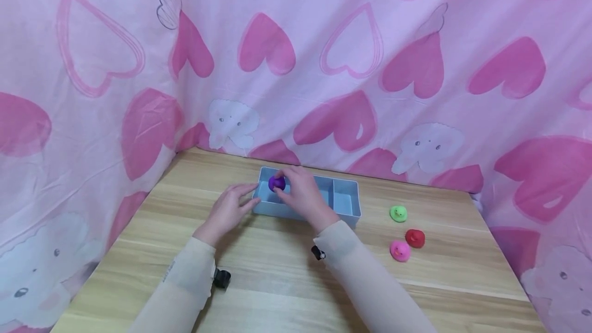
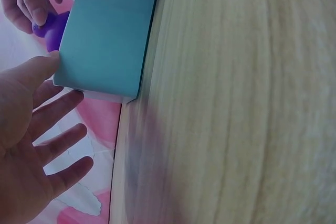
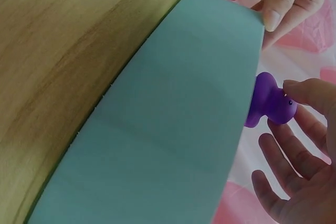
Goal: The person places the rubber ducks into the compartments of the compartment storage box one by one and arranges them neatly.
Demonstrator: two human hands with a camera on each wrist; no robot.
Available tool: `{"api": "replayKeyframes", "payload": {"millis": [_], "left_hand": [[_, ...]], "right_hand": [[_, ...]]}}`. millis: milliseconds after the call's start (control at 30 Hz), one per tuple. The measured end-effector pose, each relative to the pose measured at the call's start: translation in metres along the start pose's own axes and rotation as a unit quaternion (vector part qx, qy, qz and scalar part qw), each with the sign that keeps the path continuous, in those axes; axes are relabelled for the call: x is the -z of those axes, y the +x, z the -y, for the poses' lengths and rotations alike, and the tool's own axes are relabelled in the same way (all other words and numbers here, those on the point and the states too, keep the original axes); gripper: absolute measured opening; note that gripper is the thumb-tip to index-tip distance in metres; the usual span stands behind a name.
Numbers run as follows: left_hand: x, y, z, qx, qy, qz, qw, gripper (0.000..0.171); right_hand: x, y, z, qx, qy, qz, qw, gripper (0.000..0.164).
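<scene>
Beige sleeves (image 1: 374,281) over wood-grain worktop (image 1: 268,276) | right hand (image 1: 302,193): thumb and finger pinch purple toy duck (image 1: 276,184) by its head, within larger left compartment (image 1: 263,192) of blue box (image 1: 277,210); base contact hard to tell | left hand (image 1: 228,208): fingers spread, thumb touching near-left corner | right of box: green duck (image 1: 399,214), red duck (image 1: 415,238), pink duck (image 1: 400,251)

Purple duck (image 3: 274,103) over blue tray (image 1: 287,211)
</scene>
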State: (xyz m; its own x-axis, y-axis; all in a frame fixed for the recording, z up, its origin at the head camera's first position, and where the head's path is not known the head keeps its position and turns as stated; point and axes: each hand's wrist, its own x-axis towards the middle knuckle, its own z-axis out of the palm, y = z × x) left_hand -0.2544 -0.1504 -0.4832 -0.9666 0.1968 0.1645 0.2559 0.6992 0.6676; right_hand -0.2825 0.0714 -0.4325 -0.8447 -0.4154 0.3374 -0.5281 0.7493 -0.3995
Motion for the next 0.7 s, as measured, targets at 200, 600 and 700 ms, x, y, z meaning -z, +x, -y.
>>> {"api": "replayKeyframes", "payload": {"millis": [200,600,700], "left_hand": [[0.0,0.0,0.001,-0.003,0.006,-0.008,0.9999,0.05],[0.0,0.0,-0.001,-0.001,0.002,-0.011,0.9999,0.05],[-0.001,0.0,0.0,-0.003,0.002,-0.012,0.9999,0.051]], "right_hand": [[-0.008,0.007,-0.003,0.012,-0.004,0.013,1.0,0.025],[-0.023,0.018,-0.011,0.031,-0.017,0.044,0.998,0.024],[-0.026,0.02,-0.013,0.028,-0.022,0.059,0.998,0.024]]}}
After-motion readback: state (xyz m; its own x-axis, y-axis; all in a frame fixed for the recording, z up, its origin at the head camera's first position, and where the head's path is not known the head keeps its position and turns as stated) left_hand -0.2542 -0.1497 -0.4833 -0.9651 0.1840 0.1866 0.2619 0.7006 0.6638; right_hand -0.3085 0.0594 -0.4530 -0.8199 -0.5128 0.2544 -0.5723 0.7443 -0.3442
